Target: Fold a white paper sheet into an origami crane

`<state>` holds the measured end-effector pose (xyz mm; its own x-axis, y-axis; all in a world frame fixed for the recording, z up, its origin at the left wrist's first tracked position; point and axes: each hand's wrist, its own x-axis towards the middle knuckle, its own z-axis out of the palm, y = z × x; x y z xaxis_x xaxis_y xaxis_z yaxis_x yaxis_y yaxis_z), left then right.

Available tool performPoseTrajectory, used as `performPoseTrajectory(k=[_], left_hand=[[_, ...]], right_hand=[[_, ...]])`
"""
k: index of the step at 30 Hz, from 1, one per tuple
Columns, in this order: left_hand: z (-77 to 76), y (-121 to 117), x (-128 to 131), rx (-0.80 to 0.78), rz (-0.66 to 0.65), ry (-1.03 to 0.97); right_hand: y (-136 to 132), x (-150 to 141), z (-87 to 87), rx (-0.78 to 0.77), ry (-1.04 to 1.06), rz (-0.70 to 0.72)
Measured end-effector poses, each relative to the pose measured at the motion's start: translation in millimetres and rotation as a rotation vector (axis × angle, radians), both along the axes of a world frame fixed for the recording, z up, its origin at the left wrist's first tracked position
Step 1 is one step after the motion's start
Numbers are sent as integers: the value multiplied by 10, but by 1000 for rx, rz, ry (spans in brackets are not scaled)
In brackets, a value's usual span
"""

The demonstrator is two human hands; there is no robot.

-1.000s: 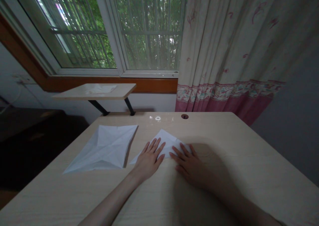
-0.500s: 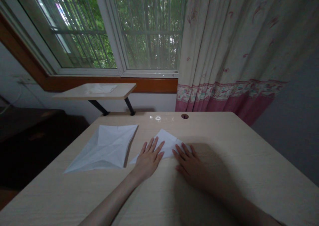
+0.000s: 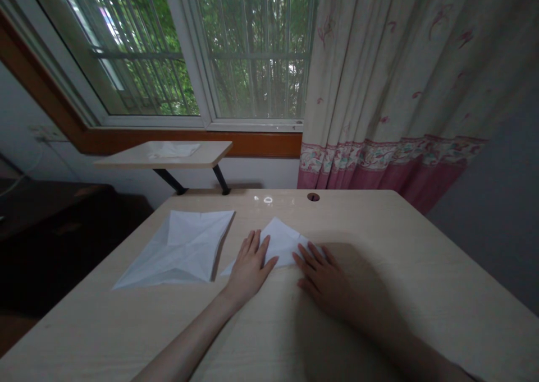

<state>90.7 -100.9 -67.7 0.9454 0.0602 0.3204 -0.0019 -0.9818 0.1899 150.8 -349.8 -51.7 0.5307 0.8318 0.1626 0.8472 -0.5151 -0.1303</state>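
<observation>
A folded sheet of white paper (image 3: 281, 242) lies flat on the desk, its peak pointing away from me. My left hand (image 3: 249, 267) rests palm down over the paper's left part, fingers stretched out and thumb apart. On the paper's right part lie the fingertips of my right hand (image 3: 322, 278), which is also open with its fingers spread. Both hands hide parts of the paper's near and side edges. Left of my left hand is a larger creased white sheet (image 3: 185, 247), which neither hand touches.
The pale wooden desk (image 3: 261, 337) reaches to the wall below the window. A small raised shelf (image 3: 210, 153) on black legs stands at the back left with a white paper (image 3: 177, 150) on it. A round cable hole (image 3: 313, 197) sits near the back edge. A curtain (image 3: 362, 90) hangs at right.
My left hand's fingers have drawn closer together and shifted slightly left on the paper. The right hand stays in place. The whole view has shifted very slightly.
</observation>
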Motion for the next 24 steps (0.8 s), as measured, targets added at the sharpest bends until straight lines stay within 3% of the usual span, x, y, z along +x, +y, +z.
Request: performPoseTrajectory(k=[10,17,24], left_hand=[[118,2,-10,-75,-67,-76],[97,-10,9,-150,-88,-97],[52,1,19,-210,-25,-137]], right_hand=[[8,8,-18,20,16,-86],[-3,20,-33,45,-10,-77],[3,28,-40,66,-23,-67]])
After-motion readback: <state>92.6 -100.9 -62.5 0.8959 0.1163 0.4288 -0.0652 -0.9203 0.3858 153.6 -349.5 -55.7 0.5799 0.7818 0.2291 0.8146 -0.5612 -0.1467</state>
